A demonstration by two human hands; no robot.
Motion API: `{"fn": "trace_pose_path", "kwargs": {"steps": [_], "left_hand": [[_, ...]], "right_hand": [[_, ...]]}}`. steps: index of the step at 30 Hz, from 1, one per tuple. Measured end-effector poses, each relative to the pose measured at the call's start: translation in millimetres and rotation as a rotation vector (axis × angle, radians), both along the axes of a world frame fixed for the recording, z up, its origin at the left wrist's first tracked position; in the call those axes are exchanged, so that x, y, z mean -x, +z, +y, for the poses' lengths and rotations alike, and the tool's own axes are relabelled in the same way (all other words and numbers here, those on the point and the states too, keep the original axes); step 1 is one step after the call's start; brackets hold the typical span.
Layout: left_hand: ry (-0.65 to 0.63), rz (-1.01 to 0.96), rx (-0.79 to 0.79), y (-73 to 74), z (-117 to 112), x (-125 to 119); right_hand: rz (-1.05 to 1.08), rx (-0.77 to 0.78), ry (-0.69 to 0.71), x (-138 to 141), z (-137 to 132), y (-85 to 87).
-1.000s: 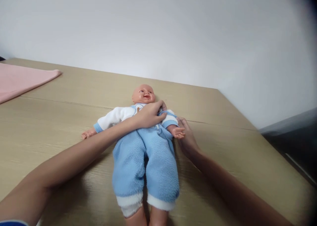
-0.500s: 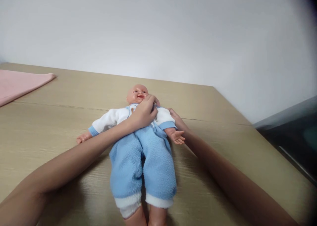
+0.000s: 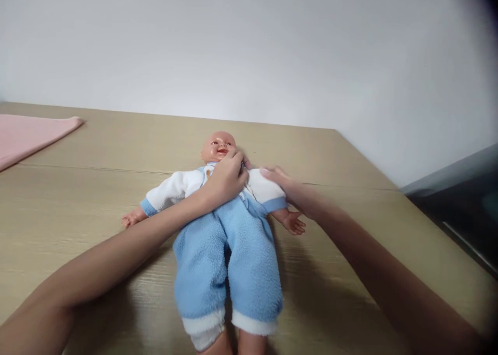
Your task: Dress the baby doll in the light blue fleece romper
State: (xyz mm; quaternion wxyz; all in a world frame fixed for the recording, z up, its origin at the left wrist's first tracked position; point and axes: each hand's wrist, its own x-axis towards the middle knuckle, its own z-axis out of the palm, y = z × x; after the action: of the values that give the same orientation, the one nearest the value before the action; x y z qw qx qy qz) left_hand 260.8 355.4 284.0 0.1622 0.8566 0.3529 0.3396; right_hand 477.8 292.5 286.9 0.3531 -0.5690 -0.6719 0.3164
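Note:
A baby doll (image 3: 227, 236) in a blue and white fleece outfit lies on its back, head toward the wall. My left hand (image 3: 230, 178) reaches across its chest, fingers curled and closed on the outfit's collar (image 3: 212, 165) side by the doll's right-hand-side shoulder in view. What lies under those fingers is mostly hidden. At the other edge of that shoulder, my right hand (image 3: 286, 184) touches the white sleeve (image 3: 264, 189) with its fingertips. It is smeared by motion, and its lower fingers are hidden.
The doll lies on a wooden table (image 3: 97, 147) with a seam across it. A folded pink cloth (image 3: 35, 135) is at the far left. Behind the table rises a pale wall (image 3: 233, 49). A dark object (image 3: 459, 204) stands beyond the right edge.
My right hand has risen and come over onto the sleeve's outer side. The doll's arm on that side has swung outward to the right. My left hand stays at the collar.

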Motion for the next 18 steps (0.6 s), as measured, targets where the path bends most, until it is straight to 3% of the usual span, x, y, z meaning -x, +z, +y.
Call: {"fn": "trace_pose_path", "kwargs": {"steps": [3, 6, 11, 18], "left_hand": [[0.057, 0.161, -0.081, 6.0, -8.0, -0.3], [0.157, 0.380, -0.218, 13.0, -16.8, 0.4], [0.187, 0.485, -0.213, 14.9, -19.2, 0.8], [0.096, 0.288, -0.275, 16.6, -27.1, 12.7]], "right_hand": [[-0.194, 0.157, 0.092, -17.2, -31.2, 27.0], [-0.400, 0.067, 0.174, -38.3, -51.5, 41.6], [-0.427, 0.028, 0.125, -74.8, -48.0, 31.8], [-0.406, -0.036, -0.018, -96.1, -32.5, 12.6]]}}
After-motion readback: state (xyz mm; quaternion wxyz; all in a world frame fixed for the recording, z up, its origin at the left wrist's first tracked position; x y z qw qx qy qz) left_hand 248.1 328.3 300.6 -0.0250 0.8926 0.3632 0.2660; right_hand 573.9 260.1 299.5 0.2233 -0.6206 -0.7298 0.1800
